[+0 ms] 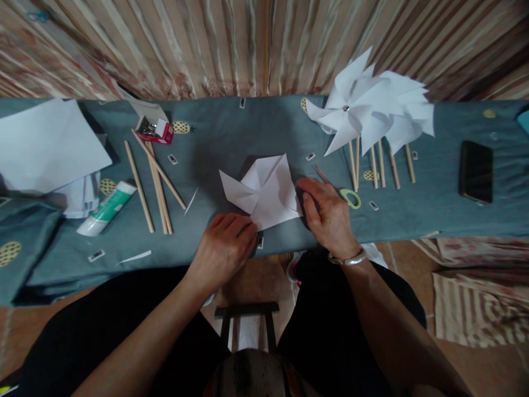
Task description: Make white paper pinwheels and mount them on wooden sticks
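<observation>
A white paper pinwheel [270, 190] lies on the cloth in front of me, some of its blades folded toward the middle and one pointing out to the left. My left hand [227, 242] has its fingers curled at the paper's lower-left edge, seeming to pinch it; the fingertips are partly hidden. Beside the right corner of the paper is my right hand [326, 215], index finger stretched out and thumb apart, with nothing seen between them. Green-handled scissors [350, 198] lie just beyond my right hand, partly covered by it.
Pinwheels on sticks [372, 110] lie at the back right, near a black phone [476, 172]. On the left are wooden sticks [139, 187], a red box of metal pieces [155, 129], a green-and-white tube [107, 208] and white paper sheets [49, 146]. A striped curtain [248, 44] hangs behind.
</observation>
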### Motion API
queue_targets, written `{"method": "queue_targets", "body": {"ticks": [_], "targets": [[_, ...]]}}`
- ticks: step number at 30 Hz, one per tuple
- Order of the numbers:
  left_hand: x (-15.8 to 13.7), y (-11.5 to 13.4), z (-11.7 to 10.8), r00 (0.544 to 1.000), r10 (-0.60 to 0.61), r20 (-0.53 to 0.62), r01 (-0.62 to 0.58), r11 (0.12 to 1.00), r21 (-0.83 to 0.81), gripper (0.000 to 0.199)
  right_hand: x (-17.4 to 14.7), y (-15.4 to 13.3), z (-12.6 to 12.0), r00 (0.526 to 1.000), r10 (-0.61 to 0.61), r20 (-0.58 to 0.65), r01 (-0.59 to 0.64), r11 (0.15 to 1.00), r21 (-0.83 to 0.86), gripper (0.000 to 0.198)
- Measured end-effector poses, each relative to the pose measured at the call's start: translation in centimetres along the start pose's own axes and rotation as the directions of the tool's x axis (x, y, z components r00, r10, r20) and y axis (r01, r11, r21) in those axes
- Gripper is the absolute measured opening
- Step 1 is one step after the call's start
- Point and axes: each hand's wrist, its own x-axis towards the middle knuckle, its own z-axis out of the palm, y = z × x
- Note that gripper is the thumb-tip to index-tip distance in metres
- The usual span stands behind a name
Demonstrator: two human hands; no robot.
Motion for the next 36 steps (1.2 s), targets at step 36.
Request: {"method": "queue_targets", "body": {"ticks": [36], "targets": [[-0.1, 0.0, 1.3, 0.990, -0.139, 0.027, 0.140, 0.936, -0.322, 0.020, 0.7, -2.9, 2.1, 0.980, 0.059, 0.191, -0.129, 0.916, 0.379, 0.007]]}}
